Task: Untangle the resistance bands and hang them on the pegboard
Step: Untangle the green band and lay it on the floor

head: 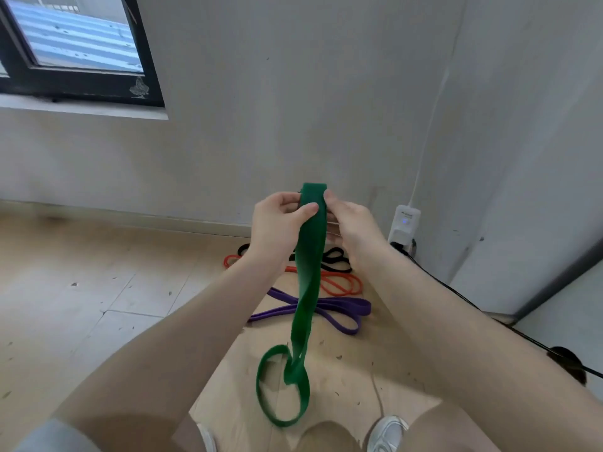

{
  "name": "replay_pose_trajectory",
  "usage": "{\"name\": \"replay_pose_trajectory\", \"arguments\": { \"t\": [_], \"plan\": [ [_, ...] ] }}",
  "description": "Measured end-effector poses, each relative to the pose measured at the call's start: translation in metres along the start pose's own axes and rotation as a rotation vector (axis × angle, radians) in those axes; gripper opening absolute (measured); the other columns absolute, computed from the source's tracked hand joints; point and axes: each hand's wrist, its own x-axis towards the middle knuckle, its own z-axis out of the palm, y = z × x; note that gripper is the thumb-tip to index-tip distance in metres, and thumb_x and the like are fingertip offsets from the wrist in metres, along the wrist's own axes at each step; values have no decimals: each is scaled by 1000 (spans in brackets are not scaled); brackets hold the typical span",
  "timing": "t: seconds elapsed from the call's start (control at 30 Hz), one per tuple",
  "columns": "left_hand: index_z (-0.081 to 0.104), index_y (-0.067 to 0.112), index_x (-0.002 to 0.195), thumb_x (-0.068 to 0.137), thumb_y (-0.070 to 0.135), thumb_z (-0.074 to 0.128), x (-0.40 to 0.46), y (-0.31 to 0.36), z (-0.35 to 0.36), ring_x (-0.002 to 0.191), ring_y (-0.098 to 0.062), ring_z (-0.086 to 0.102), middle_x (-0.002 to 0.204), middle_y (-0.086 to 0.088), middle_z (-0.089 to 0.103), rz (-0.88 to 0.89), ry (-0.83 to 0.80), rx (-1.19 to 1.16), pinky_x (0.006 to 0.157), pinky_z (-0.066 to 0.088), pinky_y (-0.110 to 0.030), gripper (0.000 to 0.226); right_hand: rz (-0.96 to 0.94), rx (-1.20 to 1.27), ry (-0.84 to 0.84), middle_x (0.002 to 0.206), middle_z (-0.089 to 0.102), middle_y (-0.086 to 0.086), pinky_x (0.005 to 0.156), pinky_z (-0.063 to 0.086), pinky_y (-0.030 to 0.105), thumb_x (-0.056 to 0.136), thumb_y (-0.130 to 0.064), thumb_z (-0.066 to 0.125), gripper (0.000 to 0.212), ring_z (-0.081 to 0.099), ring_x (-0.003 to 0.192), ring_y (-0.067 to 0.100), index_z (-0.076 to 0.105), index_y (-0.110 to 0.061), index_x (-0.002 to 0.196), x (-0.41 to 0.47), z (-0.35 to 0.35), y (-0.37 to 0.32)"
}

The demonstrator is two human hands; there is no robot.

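Both hands pinch the top fold of the green band (313, 243): the left hand (280, 220) with thumb across its near face, the right hand (350, 220) gripping the right edge. Held high like this, the band hangs down the middle, so its twist and the loop at the bottom show plainly, likely to let gravity undo them. Farther off on the floor by the wall lie the purple band (339, 309), red band (339, 285) and black band (332, 257), overlapping. No pegboard is in view.
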Motion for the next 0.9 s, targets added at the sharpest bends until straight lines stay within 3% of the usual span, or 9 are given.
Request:
{"name": "replay_pose_trajectory", "arguments": {
  "t": [0.07,0.13,0.33,0.43,0.57,0.67,0.73,0.8,0.9],
  "plan": [
    [61,12,107,83,19,68,4,0,2,87,-11,65,98,-2,68,-73,19,-69,74,54,-23,26,-40,-108,-35,101,69,2,84,51,31,93,-45,47,35,64,96,18,61,-15,106,-13,1,29],
    [61,10,108,82,18,69,9,3,2,90,-17,66,98,-4,68,-115,61,-126,78,56,-29,28,-94,-140,-67,103,66,-2,82,53,28,93,-38,51,24,64,95,13,57,-19,107,-27,2,56],
    [59,16,89,82,16,70,15,24,-2,92,-20,66,95,-5,68,-123,103,-192,83,56,-33,13,-204,-406,12,97,62,-12,87,53,28,88,-19,63,19,59,90,3,56,-24,104,-34,13,77],
    [61,7,103,84,19,68,19,35,-10,91,-19,68,98,-8,69,-122,105,-285,83,56,-31,23,-185,-279,64,95,65,-10,87,54,33,92,-15,55,15,61,89,4,58,-24,103,-30,13,60],
    [57,12,116,95,36,46,20,40,-20,106,-11,61,115,-1,66,-172,-39,-352,86,48,-24,34,-141,67,39,107,67,-2,71,53,20,96,-12,49,23,64,93,8,48,-19,117,-29,9,20],
    [61,22,102,99,38,35,7,19,-21,108,-11,57,114,2,66,-192,-148,-174,99,43,-32,30,-109,159,60,102,65,6,77,50,27,97,-14,46,21,61,92,17,51,-8,117,-19,8,-23],
    [63,24,97,100,36,33,-2,11,-22,105,-13,61,108,1,68,-117,-213,-126,102,43,-36,32,-50,260,51,87,62,11,70,51,29,97,-10,46,18,58,79,20,57,2,103,-14,7,-51],
    [63,23,99,100,31,33,-9,12,-24,95,-11,64,100,1,69,-27,-271,-117,92,49,-32,30,-10,377,43,75,58,12,58,52,28,96,-7,46,19,56,67,19,58,2,83,-12,7,-70],
    [56,30,108,100,13,37,-12,20,-25,98,-7,63,104,4,67,156,-381,-14,86,51,-22,27,-15,429,41,72,56,11,54,52,28,95,-8,49,21,55,62,20,57,0,77,-8,9,-80]
  ]
}}
